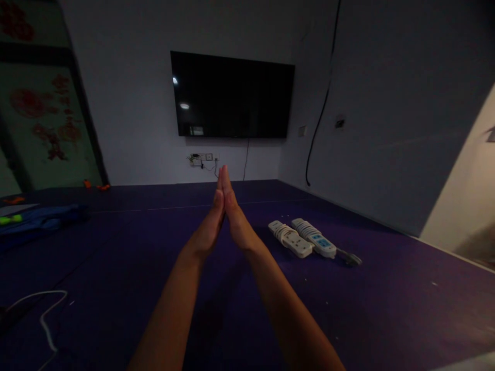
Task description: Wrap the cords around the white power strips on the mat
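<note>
My left hand (210,228) and my right hand (236,222) are held out in front of me, palm against palm, with the fingers stretched straight and pointing away. Nothing is between them. They hover above a dark purple floor (154,257). Nearest to them, to the right of my right hand, two white power strips (291,239) lie side by side on the floor, one with blue labels (315,238); a grey plug (350,257) lies at their near end.
A black wall-mounted screen (232,95) hangs straight ahead, with wall sockets (203,157) below it. A black cable (320,113) runs down the right wall. A white cord (46,309) lies at the near left. Blue fabric (42,219) lies at the far left.
</note>
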### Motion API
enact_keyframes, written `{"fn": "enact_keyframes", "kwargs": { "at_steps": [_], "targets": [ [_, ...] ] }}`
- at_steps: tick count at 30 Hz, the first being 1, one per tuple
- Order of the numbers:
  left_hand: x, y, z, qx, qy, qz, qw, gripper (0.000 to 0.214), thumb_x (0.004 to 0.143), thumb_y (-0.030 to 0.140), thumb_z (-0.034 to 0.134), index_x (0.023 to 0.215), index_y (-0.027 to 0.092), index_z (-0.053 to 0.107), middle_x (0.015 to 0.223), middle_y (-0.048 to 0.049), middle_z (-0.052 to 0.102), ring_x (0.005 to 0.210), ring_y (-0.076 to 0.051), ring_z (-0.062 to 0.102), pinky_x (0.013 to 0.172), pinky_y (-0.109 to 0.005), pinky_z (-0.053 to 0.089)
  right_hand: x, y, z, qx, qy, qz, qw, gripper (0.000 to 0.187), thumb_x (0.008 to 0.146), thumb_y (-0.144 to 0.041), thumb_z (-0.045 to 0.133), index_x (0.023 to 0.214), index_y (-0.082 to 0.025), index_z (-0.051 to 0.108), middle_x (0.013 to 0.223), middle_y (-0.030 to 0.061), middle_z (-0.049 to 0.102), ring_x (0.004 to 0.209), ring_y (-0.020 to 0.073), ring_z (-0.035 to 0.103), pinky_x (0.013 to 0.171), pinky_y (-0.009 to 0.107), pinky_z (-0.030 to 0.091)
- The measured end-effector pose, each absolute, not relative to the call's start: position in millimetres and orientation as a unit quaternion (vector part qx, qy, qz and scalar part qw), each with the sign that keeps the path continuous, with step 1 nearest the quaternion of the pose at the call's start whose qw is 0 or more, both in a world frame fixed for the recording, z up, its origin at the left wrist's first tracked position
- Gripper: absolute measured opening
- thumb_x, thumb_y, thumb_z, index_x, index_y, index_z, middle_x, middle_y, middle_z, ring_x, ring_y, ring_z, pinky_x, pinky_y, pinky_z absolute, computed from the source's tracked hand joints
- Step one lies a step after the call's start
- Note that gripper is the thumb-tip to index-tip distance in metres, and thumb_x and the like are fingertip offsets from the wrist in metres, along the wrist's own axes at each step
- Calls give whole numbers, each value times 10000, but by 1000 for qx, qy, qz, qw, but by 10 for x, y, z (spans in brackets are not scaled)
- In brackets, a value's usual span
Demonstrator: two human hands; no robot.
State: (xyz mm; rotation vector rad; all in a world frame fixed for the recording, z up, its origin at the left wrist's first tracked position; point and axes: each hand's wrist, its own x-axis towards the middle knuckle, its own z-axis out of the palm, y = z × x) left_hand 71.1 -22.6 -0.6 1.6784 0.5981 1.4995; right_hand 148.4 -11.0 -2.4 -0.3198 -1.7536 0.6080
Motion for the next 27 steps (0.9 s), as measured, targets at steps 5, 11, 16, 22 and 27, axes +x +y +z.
{"fn": "enact_keyframes", "kwargs": {
  "at_steps": [5, 11, 16, 22, 27],
  "targets": [
    [281, -324, 78, 763, 195, 473, 396, 701, 836, 645, 344, 1447, 393, 109, 1551, 67, 100, 1414, -229, -31, 1135, -472, 134, 1589, -211, 53, -124, -826, 277, 475, 788, 848, -666, 312, 1448, -334, -75, 1534, -56, -122, 1405, 201, -115, 1129, 494, -1],
    [-1, -287, 36, 841, 158, 366, 366, 948, 726, 686, 506, 1409, 441, -103, 1520, 85, -221, 1358, -339, -184, 1096, -564, 93, 1670, -143, 45, -92, -862, 333, 372, 1055, 730, -575, 621, 1405, -383, -168, 1499, -41, -262, 1385, 266, -189, 1106, 554, 108],
    [1, -283, 8, 845, 157, 355, 367, 1247, 518, 647, 711, 1360, 472, -192, 1509, 24, -265, 1349, -386, -179, 1056, -614, 182, 1698, -99, 32, -88, -875, 319, 354, 1366, 471, -484, 829, 1394, -412, -175, 1507, -34, -253, 1381, 321, -180, 1094, 592, 89],
    [73, -278, 26, 845, 147, 365, 362, 1364, 411, 599, 780, 1378, 451, -170, 1511, -13, -254, 1341, -406, -196, 1045, -654, 158, 1690, -116, 34, -81, -874, 302, 372, 1500, 352, -424, 878, 1396, -387, -198, 1501, -22, -272, 1373, 331, -202, 1105, 571, 95],
    [120, -297, 37, 834, 149, 380, 371, 1374, 382, 606, 785, 1400, 442, -124, 1538, -28, -171, 1356, -423, -140, 1047, -658, 155, 1714, -127, 40, -79, -874, 312, 364, 1505, 355, -440, 874, 1391, -384, -217, 1503, -7, -270, 1380, 331, -179, 1104, 559, 110]
  ]
}}
